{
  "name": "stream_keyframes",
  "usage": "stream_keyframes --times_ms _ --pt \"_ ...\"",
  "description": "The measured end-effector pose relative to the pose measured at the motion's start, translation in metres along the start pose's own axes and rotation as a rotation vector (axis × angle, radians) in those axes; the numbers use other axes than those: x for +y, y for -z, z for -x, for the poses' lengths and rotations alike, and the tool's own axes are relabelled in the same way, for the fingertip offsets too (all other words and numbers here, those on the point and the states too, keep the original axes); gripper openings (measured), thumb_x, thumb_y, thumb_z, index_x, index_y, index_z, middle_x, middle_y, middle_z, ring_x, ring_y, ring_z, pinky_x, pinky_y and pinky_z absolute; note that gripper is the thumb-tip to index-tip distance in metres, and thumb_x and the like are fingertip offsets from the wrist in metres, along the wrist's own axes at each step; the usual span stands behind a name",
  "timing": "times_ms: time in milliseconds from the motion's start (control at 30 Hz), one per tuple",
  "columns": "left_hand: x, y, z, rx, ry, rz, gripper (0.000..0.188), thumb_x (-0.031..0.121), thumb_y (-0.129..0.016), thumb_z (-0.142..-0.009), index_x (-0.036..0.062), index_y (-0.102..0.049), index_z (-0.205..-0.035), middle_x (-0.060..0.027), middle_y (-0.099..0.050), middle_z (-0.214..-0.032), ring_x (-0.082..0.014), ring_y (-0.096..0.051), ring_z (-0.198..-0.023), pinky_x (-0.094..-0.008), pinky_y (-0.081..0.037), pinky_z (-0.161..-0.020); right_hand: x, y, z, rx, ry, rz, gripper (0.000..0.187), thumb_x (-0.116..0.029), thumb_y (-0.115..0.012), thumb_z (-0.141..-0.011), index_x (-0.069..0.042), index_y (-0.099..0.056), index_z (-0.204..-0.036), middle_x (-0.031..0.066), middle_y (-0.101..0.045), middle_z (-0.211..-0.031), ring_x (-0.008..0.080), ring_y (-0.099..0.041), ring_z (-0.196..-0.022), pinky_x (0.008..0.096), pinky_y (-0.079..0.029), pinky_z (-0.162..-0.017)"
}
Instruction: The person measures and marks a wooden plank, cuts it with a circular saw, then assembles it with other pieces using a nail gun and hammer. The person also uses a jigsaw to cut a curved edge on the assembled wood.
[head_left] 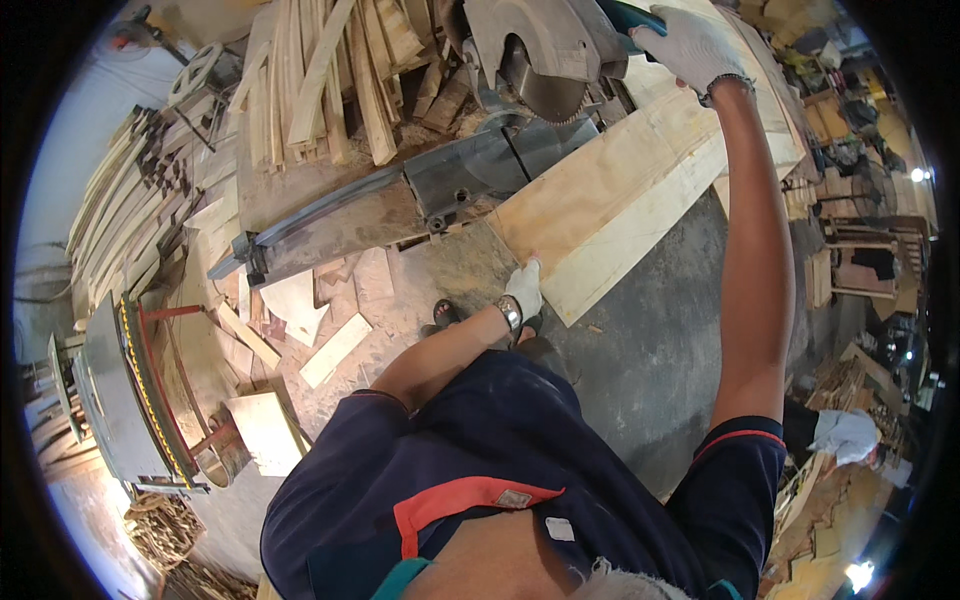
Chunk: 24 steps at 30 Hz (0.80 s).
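A wide pale wooden board (600,185) lies slantwise from my left hand up toward the saw. My left hand (523,289), in a white glove with a watch at the wrist, grips the board's near left corner. Most of its fingers are hidden at the edge. At the top, my gloved right hand (692,48) is closed round the teal handle (628,16) of a miter saw (540,45). The toothed saw blade (548,92) shows below the grey guard, above the dark metal saw base (465,172) and apart from both hands.
Long wooden strips (340,75) are heaped behind the saw. A metal rail (325,208) runs left from its base. Wood offcuts (335,350) litter the floor left of my feet. A machine with a yellow-edged panel (140,390) stands at the left. More boards (785,110) lie beyond my right forearm.
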<state>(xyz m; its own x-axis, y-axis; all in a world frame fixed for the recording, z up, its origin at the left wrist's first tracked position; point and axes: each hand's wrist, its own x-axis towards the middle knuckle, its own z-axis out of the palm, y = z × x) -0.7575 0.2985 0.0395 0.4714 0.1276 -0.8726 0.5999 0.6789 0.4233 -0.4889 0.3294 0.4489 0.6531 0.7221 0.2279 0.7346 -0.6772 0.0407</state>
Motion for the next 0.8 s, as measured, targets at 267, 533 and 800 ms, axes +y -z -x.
stream_keyframes --times_ms 267,533,800 --pt "0.001 0.084 0.014 0.432 -0.372 0.123 0.057 0.049 -0.048 -0.105 -0.0046 -0.068 -0.107 -0.0129 -0.07 -0.096 -0.0242 -0.063 -0.087 -0.0415 -0.051 -0.079 0.072 -0.081 0.041 0.569 -0.177 -0.926 0.05 -0.041 -0.05 -0.106 0.003 -0.067 -0.124 0.0203 -0.074 -0.113 0.0308 -0.07 -0.106 0.039 -0.053 -0.088" --pt "0.004 0.275 0.05 0.619 -0.806 0.072 0.033 0.04 -0.061 -0.102 0.0096 -0.067 -0.09 0.0057 -0.051 -0.073 -0.0089 -0.044 -0.063 -0.0315 -0.038 -0.054 0.143 -0.285 0.226 0.398 -1.247 -0.955 0.075 -0.056 -0.051 -0.101 0.008 -0.05 -0.14 0.0289 -0.062 -0.133 0.038 -0.061 -0.122 0.0464 -0.046 -0.105" --pt "0.048 0.351 0.107 1.067 -0.515 -0.579 0.046 0.052 -0.071 -0.091 0.0059 -0.069 -0.089 -0.0085 -0.071 -0.081 -0.0257 -0.067 -0.074 -0.0412 -0.049 -0.068 0.112 -0.387 0.253 0.0 -1.325 -1.802 0.061 -0.048 -0.049 -0.104 -0.009 -0.045 -0.15 0.0127 -0.052 -0.151 0.033 -0.053 -0.135 0.0512 -0.048 -0.106"
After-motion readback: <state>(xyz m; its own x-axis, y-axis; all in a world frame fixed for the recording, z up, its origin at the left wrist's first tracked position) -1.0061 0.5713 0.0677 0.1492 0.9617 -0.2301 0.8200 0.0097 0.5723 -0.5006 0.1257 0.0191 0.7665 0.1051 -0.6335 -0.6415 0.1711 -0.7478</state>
